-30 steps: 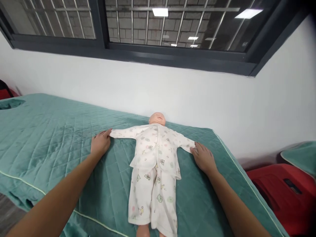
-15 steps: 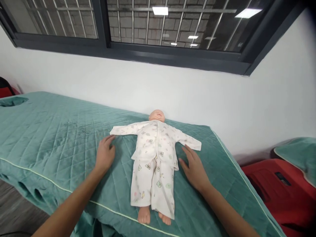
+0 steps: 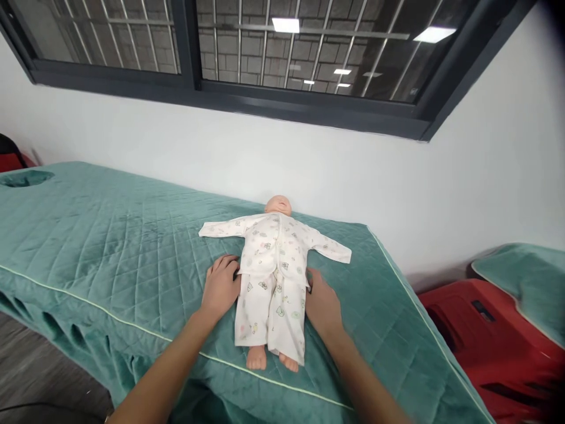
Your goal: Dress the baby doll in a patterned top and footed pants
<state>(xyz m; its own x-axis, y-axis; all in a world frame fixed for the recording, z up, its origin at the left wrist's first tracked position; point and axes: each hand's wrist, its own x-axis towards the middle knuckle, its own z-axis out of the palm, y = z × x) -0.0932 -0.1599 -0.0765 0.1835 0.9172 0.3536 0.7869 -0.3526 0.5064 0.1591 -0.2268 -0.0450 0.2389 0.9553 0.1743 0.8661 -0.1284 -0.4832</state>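
Note:
A baby doll point(image 3: 278, 205) lies face up on the green quilted bed cover point(image 3: 145, 247), arms stretched sideways. It wears a white printed pajama top point(image 3: 269, 247) and matching pajama pants point(image 3: 285, 321); its bare feet show below the cuffs. At the top's lower left corner, my left hand point(image 3: 222, 285) has its fingers curled and closed at the hem. On the opposite side, my right hand point(image 3: 322, 299) is closed on the hem's right corner, fingertips partly hidden. Both sleeves lie flat, with the doll's hands covered.
Behind the bed stand a white wall point(image 3: 176, 141) and a dark-framed window point(image 3: 265, 106) with bars outside. A red plastic chair point(image 3: 468, 318) with a green cloth point(image 3: 525, 274) on it is at the right. An oval opening point(image 3: 26, 178) shows in the bed's far left end.
Both hands have moved from beside the sleeves down and inward to the top's hem corners, and their fingers have closed there. The view has shifted slightly.

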